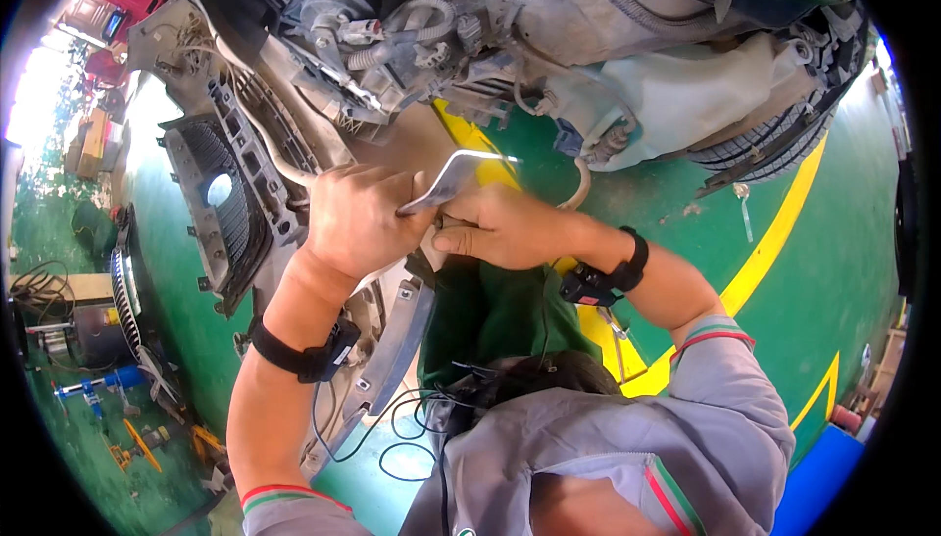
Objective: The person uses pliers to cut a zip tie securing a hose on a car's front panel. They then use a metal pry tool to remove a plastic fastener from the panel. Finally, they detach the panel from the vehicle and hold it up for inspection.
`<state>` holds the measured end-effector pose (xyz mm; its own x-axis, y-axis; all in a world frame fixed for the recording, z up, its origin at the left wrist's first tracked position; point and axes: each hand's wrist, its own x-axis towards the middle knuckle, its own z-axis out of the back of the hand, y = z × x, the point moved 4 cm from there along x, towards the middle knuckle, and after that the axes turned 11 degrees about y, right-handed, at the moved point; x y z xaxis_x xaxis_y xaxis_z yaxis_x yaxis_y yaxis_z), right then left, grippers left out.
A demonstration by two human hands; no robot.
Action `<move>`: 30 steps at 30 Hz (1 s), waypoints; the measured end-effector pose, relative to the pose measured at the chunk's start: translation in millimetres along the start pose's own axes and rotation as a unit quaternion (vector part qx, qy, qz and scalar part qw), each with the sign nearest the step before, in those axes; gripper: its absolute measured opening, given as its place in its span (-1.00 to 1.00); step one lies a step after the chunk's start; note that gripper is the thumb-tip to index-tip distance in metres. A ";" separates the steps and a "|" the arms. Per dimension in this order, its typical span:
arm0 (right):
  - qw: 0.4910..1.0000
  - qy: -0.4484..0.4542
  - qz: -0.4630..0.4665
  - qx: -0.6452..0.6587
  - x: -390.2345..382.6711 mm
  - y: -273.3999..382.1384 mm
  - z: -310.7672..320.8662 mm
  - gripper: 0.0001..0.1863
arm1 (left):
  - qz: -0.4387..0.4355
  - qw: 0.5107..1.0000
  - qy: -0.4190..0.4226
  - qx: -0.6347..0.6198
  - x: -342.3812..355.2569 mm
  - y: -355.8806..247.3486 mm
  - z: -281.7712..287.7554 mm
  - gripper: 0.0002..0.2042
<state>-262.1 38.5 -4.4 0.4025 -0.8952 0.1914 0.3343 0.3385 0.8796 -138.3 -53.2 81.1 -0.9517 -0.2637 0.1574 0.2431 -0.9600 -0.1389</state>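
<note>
My left hand (365, 218) is closed around a flat, shiny bent metal strip (453, 179). The strip slants up out of the fist, then bends to the right over my other hand. Close against it, my right hand (505, 226) has its fingers curled in and its thumb pointing left; what lies inside them is hidden. A beige tube (263, 134) runs down to my left knuckles. Another short curved tube (581, 183) drops from the car's underside to just behind my right wrist. A large dusty bumper (377, 340) with a black mesh grille (223, 198) stands to the left.
Ahead is the car's exposed front, with wiring hoses (421, 22), a translucent plastic reservoir (686, 95) and a tyre (760, 154). Black cables (392, 418) loop beside my legs. Tools and a blue clamp-like device (98, 384) lie at far left. Yellow lines (774, 237) cross the green floor.
</note>
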 end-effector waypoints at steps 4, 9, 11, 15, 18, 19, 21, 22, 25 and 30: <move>0.859 0.254 -0.078 0.438 18.2 -12.6 4.8 -0.64 | -0.038 0.999 -0.031 0.013 -0.8 5.8 -1.0 -0.79; 0.624 0.428 -0.113 0.644 22.8 -33.3 -2.1 -0.73 | -0.073 0.997 -0.016 0.009 15.2 -0.2 -2.1 -0.79; 0.744 0.340 -0.134 0.559 24.8 -29.0 -4.0 -0.72 | -0.041 0.999 0.006 0.008 7.7 7.9 -10.6 -0.79; 0.998 0.047 0.046 0.020 11.5 -17.1 -9.7 -0.74 | 0.024 0.999 0.038 -0.015 8.0 10.2 -24.8 -0.80; 0.986 0.006 -0.065 -0.155 7.8 14.8 -10.8 -0.73 | 0.079 0.996 0.036 -0.020 -6.8 14.2 -27.7 -0.77; 0.979 -0.017 -0.067 -0.193 6.7 19.7 -10.2 -0.72 | 0.086 0.996 0.029 -0.017 -7.2 13.6 -25.3 -0.76; 0.959 -0.061 -0.068 -0.268 5.7 26.7 -11.5 -0.70 | 0.101 0.995 0.016 -0.010 -9.2 11.4 -16.8 -0.75; 0.967 -0.053 -0.074 -0.238 5.4 26.5 -12.6 -0.70 | 0.089 0.996 0.009 -0.030 -8.5 10.3 -14.7 -0.75; 0.997 0.010 -0.063 -0.052 2.9 16.6 -11.5 -0.65 | 0.062 0.997 0.020 -0.040 -9.8 2.8 -19.7 -0.73; 0.680 0.324 -0.100 0.650 -68.9 -36.3 3.1 -0.64 | 0.403 0.844 -0.123 -0.332 -55.2 93.4 16.1 -0.65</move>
<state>-304.7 87.0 -48.2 0.8916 -0.4273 0.1498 -0.4288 -0.6905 0.5825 -60.1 -129.8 75.1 -0.4389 -0.8963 -0.0624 0.5563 -0.2165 -0.8023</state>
